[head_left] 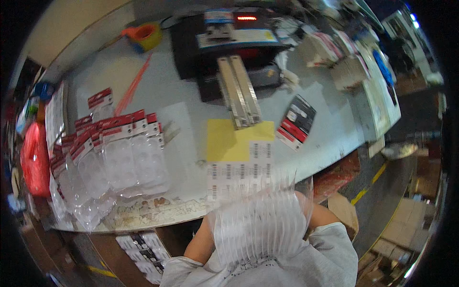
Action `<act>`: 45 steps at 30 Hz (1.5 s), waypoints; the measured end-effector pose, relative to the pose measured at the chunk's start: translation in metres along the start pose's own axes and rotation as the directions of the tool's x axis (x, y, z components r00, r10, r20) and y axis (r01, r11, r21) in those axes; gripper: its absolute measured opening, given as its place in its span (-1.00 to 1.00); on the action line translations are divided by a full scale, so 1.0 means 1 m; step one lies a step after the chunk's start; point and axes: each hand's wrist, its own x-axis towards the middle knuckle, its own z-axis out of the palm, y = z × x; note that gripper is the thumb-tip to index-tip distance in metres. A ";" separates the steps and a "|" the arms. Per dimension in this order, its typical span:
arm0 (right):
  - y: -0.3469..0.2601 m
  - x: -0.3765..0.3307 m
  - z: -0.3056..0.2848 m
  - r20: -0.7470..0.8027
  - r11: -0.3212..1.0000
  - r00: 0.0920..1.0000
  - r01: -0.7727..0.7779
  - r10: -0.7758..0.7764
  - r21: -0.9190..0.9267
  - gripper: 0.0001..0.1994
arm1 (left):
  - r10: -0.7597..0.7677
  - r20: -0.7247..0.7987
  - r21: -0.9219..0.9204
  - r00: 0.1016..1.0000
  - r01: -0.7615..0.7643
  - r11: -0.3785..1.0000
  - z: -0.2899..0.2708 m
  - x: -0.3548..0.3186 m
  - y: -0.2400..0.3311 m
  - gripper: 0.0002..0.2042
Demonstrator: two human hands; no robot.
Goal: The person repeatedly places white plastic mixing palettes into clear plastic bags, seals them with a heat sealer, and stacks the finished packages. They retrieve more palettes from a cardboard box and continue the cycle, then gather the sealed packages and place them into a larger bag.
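Close to my chest, past the near edge of the table, a stack of clear plastic blister shells [260, 225] is held up between my arms. My right hand [301, 197] shows in part at the stack's right edge. Of my left hand only the forearm [203, 237] is visible, going in behind the stack's left side; clear plastic covers its fingers. Just beyond the stack lies a sheet of barcode labels [234, 174] on yellow backing [229, 141]. A black and red printed card [297, 122] rests to its right.
Overlapping clear packs with red-and-white headers [126, 160] cover the table's left side. A black machine [186, 43] with a red display stands at the back, two metal strips [239, 93] projecting from it. An orange tape dispenser [143, 36], red bag [36, 160] and stacked cartons [346, 71] surround them.
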 end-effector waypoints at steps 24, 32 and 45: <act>-0.027 -0.031 -0.056 -0.261 0.982 0.963 0.024 -0.073 -0.186 -0.33 | 0.183 -0.224 -0.211 0.957 -0.231 0.950 0.042 0.021 -0.021 -0.40; -0.049 -0.056 -0.024 -0.289 0.786 0.957 -0.164 -0.020 -0.596 -0.19 | 0.279 -0.252 -0.166 0.927 -0.325 0.931 0.059 0.022 -0.019 -0.44; -0.029 -0.034 -0.011 -0.426 0.853 0.905 -0.218 -0.005 -0.473 -0.14 | 0.741 0.172 0.276 0.650 -0.754 0.597 0.032 0.022 -0.021 0.09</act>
